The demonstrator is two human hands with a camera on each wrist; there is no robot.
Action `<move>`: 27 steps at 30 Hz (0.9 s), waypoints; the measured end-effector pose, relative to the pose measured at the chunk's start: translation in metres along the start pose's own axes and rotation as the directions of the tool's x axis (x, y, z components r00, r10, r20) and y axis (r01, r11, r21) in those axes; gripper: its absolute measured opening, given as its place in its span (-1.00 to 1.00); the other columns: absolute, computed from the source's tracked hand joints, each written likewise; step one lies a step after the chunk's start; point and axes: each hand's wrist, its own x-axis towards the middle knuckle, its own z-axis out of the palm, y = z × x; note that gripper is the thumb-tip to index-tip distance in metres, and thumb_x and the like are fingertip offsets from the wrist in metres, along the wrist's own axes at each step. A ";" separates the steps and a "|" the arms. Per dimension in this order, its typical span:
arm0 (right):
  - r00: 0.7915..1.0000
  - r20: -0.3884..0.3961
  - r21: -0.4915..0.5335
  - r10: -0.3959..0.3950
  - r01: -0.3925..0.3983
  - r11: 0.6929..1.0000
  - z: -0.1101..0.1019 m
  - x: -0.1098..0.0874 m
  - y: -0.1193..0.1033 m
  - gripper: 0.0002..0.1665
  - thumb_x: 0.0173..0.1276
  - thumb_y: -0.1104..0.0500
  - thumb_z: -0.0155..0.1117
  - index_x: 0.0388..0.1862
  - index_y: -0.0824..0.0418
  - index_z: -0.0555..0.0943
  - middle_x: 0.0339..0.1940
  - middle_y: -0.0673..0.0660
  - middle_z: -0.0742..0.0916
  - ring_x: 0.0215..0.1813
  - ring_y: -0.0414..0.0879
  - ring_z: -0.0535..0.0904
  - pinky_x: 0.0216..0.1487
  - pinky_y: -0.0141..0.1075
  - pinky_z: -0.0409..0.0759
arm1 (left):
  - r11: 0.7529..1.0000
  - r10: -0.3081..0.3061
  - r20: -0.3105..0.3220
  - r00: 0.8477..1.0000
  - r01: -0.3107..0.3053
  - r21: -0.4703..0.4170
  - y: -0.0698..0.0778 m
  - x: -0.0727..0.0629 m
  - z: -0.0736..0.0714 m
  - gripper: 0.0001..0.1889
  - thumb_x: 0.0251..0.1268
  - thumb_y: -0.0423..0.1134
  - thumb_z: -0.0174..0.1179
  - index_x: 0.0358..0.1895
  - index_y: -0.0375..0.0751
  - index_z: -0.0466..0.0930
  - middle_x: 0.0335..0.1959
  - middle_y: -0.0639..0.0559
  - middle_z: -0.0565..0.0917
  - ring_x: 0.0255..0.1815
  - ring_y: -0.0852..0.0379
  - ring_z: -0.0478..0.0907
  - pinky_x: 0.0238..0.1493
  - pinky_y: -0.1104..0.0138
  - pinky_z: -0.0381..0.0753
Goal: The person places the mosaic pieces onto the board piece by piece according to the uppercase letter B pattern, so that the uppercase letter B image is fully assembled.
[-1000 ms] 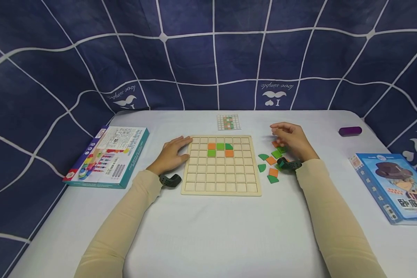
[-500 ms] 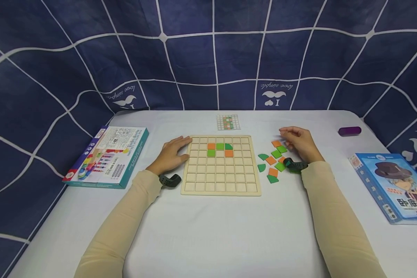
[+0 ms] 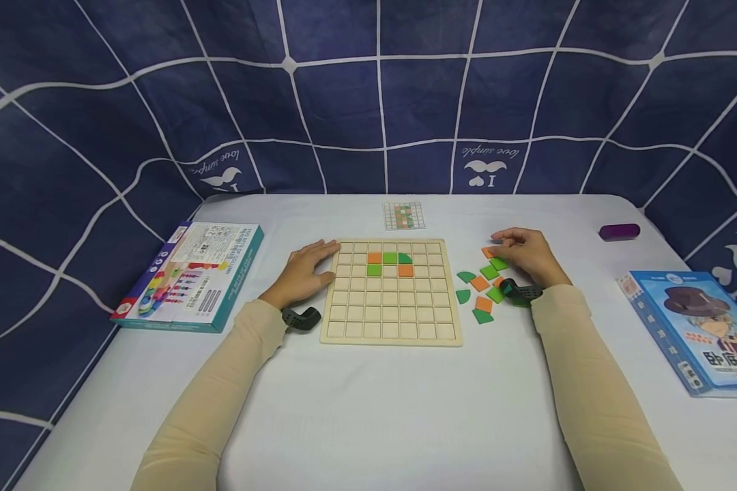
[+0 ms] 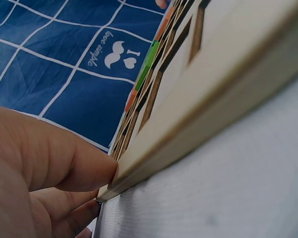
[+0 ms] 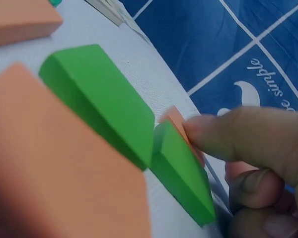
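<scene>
In the head view, my left hand (image 3: 301,273) rests along the left edge of a wooden grid board (image 3: 393,327), fingers extended. In the left wrist view its thumb (image 4: 84,166) touches the board's side. The board bears a few orange and green tiles near its far side. To the right of the board, my right hand (image 3: 526,256) is at the far end of a loose tile pile, pinching a small orange tile (image 3: 488,252). Its thumb (image 5: 208,134) lies against that tile, right behind a green tile (image 5: 184,173); the index fingertip is hidden in the right wrist view.
Loose tiles lie around an orange square (image 3: 483,305) and a green quarter-round (image 3: 482,316). A pattern card (image 3: 404,216) lies beyond the board. One toy box (image 3: 190,273) is at left, a blue game box (image 3: 700,334) at right, near a purple case (image 3: 619,232).
My right hand drew back to the right, uncovering tiles, then lowered its thumb onto the far orange tile, which shifted slightly. The left hand stays put.
</scene>
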 end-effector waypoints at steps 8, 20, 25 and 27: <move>0.999 -0.018 0.025 0.031 -0.031 0.999 -0.002 -0.001 -0.002 -0.54 0.57 0.20 0.34 0.33 0.43 0.63 -0.21 -0.02 0.63 -0.32 -0.21 0.45 -0.35 -0.45 0.46 | 1.000 -0.002 0.001 1.000 0.002 0.003 0.000 0.001 0.000 -0.27 0.43 -0.23 0.16 0.66 -0.28 0.32 0.71 -0.15 0.30 0.77 -0.19 0.05 0.71 -0.13 -0.08; 0.990 0.126 -0.041 0.066 -0.061 0.997 -0.017 -0.004 0.003 -0.42 0.47 0.31 0.29 0.44 0.42 0.57 -0.19 0.02 0.62 -0.28 -0.15 0.46 -0.33 -0.40 0.50 | 1.000 -0.006 0.011 1.000 0.006 0.005 0.001 0.000 0.000 -0.26 0.43 -0.21 0.17 0.66 -0.27 0.32 0.71 -0.14 0.30 0.77 -0.19 0.05 0.72 -0.11 -0.09; 0.989 0.126 -0.049 0.071 -0.066 0.997 -0.016 -0.001 0.004 -0.40 0.46 0.29 0.34 0.45 0.40 0.58 -0.18 0.03 0.61 -0.29 -0.16 0.47 -0.32 -0.40 0.52 | 1.000 -0.007 0.011 1.000 0.007 0.001 0.000 0.001 0.001 -0.26 0.43 -0.21 0.17 0.66 -0.26 0.32 0.71 -0.13 0.30 0.78 -0.18 0.05 0.72 -0.10 -0.10; 0.989 0.124 -0.049 0.078 -0.072 0.996 -0.016 -0.001 0.004 -0.42 0.47 0.29 0.33 0.45 0.39 0.59 -0.19 0.03 0.60 -0.33 -0.17 0.46 -0.33 -0.41 0.51 | 1.000 -0.006 0.008 1.000 0.006 0.001 0.000 0.000 0.001 -0.27 0.43 -0.21 0.17 0.66 -0.27 0.32 0.71 -0.14 0.30 0.77 -0.19 0.05 0.72 -0.11 -0.10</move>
